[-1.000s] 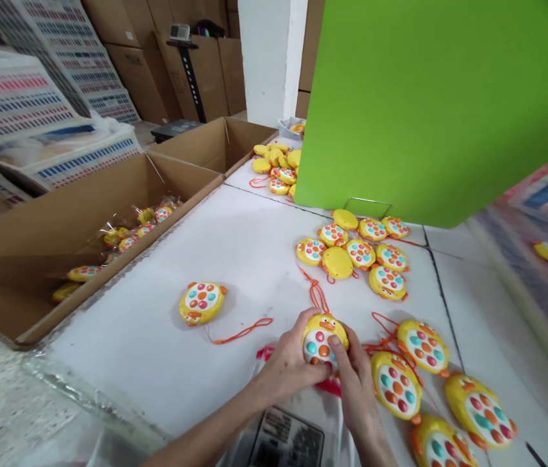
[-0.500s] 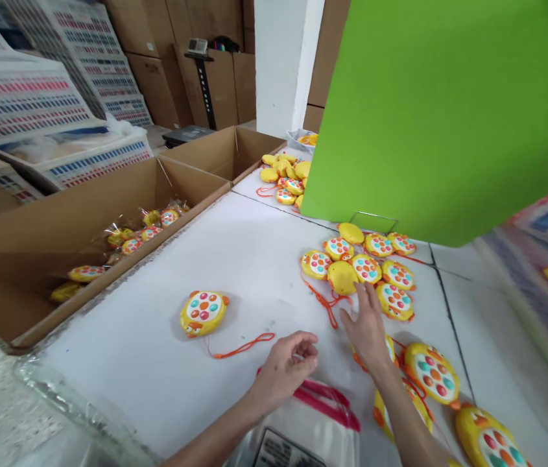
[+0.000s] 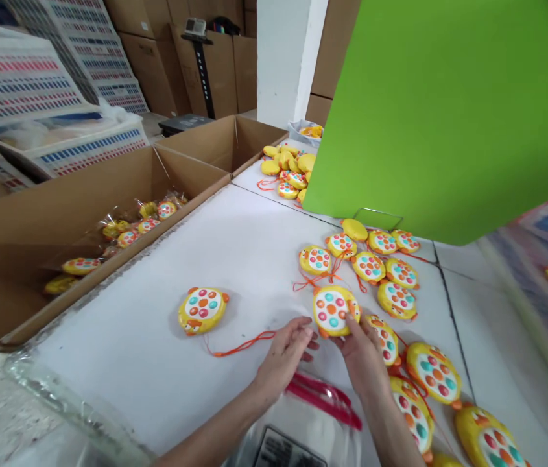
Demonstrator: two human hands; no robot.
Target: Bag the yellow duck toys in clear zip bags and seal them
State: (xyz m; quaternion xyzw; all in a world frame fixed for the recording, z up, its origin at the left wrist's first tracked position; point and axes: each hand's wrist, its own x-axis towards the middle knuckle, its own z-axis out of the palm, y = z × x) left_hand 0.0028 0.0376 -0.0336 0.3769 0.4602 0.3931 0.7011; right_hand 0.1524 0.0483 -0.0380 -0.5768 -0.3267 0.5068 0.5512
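My right hand (image 3: 364, 353) grips a yellow duck-shaped toy (image 3: 331, 311) by its right edge, its white face with coloured round buttons turned up. Close by on the left is my left hand (image 3: 286, 353), fingers loosely bent and apart, with nothing seen in it. A clear zip bag (image 3: 312, 425) with a pink top strip lies below both hands. Another yellow toy (image 3: 203, 310) rests alone on the left of the table, its orange cord (image 3: 244, 344) stretching towards my left hand. Past the held toy sits a group of similar toys (image 3: 368, 267), a few orange cords among them.
More toys (image 3: 433, 370) lie along the right side. A cardboard box (image 3: 103, 175) with bagged toys stands at the left, another box (image 3: 249, 139) behind it. A large green board (image 3: 449, 117) rises at the back right. A toy pile (image 3: 288, 168) sits at the far end.
My right hand has taken a toy from the group, drawn it nearer and turned it from its plain yellow side to button side up. My left hand has opened slightly.
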